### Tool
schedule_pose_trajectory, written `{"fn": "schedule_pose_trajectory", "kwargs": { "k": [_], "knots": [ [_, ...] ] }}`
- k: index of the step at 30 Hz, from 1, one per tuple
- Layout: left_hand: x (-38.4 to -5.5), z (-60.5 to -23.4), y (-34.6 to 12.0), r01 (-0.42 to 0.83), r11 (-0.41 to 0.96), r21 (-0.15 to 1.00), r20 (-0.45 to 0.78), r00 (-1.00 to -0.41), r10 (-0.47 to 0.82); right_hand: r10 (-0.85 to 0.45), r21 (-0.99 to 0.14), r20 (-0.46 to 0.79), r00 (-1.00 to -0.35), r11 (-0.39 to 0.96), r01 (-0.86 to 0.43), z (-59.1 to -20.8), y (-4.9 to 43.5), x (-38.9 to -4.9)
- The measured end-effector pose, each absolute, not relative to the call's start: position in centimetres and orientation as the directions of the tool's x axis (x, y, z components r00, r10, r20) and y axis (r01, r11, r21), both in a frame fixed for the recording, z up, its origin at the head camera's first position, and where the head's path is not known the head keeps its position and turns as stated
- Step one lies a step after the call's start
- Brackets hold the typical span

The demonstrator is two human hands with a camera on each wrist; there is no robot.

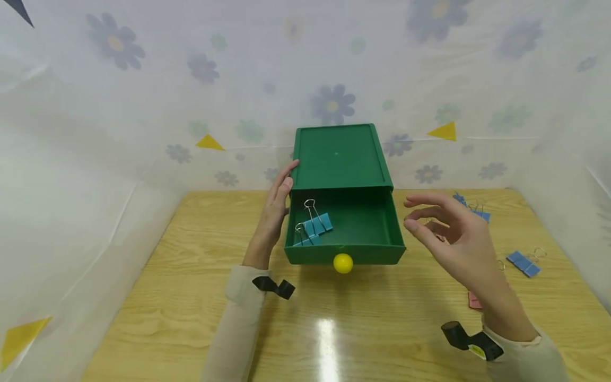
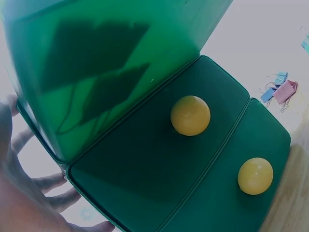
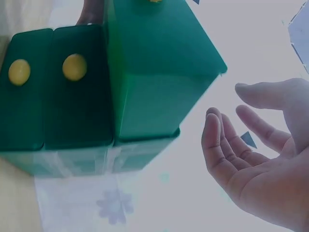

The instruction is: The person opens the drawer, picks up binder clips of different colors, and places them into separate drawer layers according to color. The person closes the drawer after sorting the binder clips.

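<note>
A green cabinet (image 1: 336,156) stands mid-scene on the wooden tabletop (image 1: 191,265), its yellow-knobbed top drawer (image 1: 363,228) pulled out toward the near side. Two blue binder clips (image 1: 317,225) lie at the drawer's left. The left hand (image 1: 273,215) rests against the cabinet's left side, fingers extended. The right hand (image 1: 458,241) hovers right of the drawer, fingers loosely bent, empty. Farther right lie blue clips (image 1: 523,263) and a pink piece (image 1: 474,300).

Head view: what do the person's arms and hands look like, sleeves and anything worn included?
The left sleeve and right sleeve are long and plain beige. Each wrist carries a small black device, one on the left and one on the right, the latter bearing a yellow-green label. The left hand and right hand are gloveless. No cables show.
</note>
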State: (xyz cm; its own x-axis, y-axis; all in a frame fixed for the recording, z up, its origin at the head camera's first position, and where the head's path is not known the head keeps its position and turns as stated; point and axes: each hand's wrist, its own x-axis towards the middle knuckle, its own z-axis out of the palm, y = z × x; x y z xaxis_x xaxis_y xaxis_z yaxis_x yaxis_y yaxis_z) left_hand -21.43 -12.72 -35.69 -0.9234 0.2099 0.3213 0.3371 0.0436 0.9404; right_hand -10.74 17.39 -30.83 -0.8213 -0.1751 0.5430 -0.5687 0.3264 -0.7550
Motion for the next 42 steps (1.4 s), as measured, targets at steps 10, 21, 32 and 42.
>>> {"fn": "schedule_pose_trajectory", "kwargs": {
  "k": [10, 21, 32, 42],
  "knots": [
    [-21.5, -35.9, -12.9, 0.336, 0.040, 0.941, 0.320, -0.922, 0.217, -0.104, -0.780, 0.522, -0.847, 0.343, -0.523, -33.4, 21.2, -11.7],
    [-21.5, -36.0, -13.0, 0.324, 0.030, 0.945, 0.311, -0.926, 0.217, -0.018, -0.752, 0.491, -0.871, 0.496, -0.434, -34.4, 24.9, -12.9],
    [-21.6, -36.0, -13.2, 0.344, 0.032, 0.939, 0.329, -0.920, 0.214, -0.014, -0.707, 0.425, -0.905, 0.619, -0.342, -39.4, 29.5, -15.5],
    [-22.0, -36.3, -13.0, 0.331, 0.033, 0.943, 0.317, -0.925, 0.208, -0.018, -0.726, 0.371, -0.928, 0.617, -0.302, -40.4, 30.8, -15.0]
  ]
}}
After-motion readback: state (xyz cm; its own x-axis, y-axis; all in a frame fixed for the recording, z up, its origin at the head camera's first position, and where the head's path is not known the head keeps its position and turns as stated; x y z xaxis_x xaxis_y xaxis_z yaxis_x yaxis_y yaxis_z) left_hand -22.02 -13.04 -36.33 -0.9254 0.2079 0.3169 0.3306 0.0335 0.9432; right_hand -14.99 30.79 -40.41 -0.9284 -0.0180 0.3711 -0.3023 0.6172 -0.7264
